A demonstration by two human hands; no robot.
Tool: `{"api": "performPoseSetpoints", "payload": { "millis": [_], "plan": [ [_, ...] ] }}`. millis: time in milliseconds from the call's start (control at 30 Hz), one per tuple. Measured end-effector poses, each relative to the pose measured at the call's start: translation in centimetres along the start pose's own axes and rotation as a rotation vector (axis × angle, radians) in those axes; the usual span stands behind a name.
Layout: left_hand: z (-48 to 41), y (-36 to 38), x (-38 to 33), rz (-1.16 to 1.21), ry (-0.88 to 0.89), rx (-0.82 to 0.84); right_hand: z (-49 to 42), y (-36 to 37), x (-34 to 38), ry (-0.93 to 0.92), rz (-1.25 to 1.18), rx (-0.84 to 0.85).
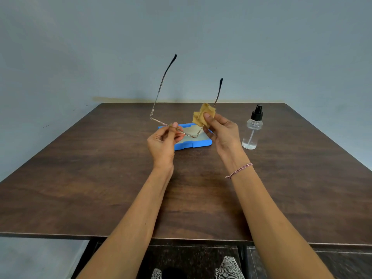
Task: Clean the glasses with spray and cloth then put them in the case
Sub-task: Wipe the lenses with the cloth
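Two hands mid-frame: we're pinching the glasses [191, 132] with fingers of the left hand [163, 141], gripping the cloth [202, 115] at one lens with fingers of the right hand [223, 133]; case [193, 142], spray bottle [252, 129] sitting on tabletop [100, 178].

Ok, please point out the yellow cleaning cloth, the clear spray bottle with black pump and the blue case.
yellow cleaning cloth [199, 117]: head view, folded middle.
clear spray bottle [250, 137]: head view, clear body.
blue case [193, 145]: head view, front wall.
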State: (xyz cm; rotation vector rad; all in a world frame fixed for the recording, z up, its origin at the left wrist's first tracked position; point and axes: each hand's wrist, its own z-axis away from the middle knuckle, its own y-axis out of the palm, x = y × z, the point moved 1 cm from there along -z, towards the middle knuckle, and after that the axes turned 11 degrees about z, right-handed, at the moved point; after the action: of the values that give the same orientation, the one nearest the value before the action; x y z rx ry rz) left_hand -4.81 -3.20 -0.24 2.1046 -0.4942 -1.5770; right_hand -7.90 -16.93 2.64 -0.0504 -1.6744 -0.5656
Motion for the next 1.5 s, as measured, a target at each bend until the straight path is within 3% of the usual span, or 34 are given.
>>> {"api": "performPoseSetpoints", "payload": {
  "millis": [267,633,867,1000,1300,1500],
  "plan": [
    [0.0,-0.3,-0.6,0.031,-0.013,-0.076,0.3,0.9,-0.6,0.026,0.317,0.136],
    [-0.5,-0.2,-0.3,-0.075,-0.084,0.086,-0.8,-1.9,1.5,-0.204,-0.055,-0.154],
    [-0.5,-0.3,-0.3,-0.122,-0.101,0.114,-0.5,-2.2,2.2,-0.332,0.012,-0.236],
    [-0.5,-0.3,-0.4,-0.061,-0.083,0.073,-0.9,-2.0,1.5,-0.291,0.077,-0.199],
    [-0.9,-0.8,-0.6,0.086,-0.081,-0.113,-0.6,0.9,-2.0,-0.124,0.457,0.112],
    [-0.9,-0.6,-0.3,0.032,-0.072,-0.051,-1.0,0.1,-1.4,-0.120,0.344,0.013]
  ]
}}
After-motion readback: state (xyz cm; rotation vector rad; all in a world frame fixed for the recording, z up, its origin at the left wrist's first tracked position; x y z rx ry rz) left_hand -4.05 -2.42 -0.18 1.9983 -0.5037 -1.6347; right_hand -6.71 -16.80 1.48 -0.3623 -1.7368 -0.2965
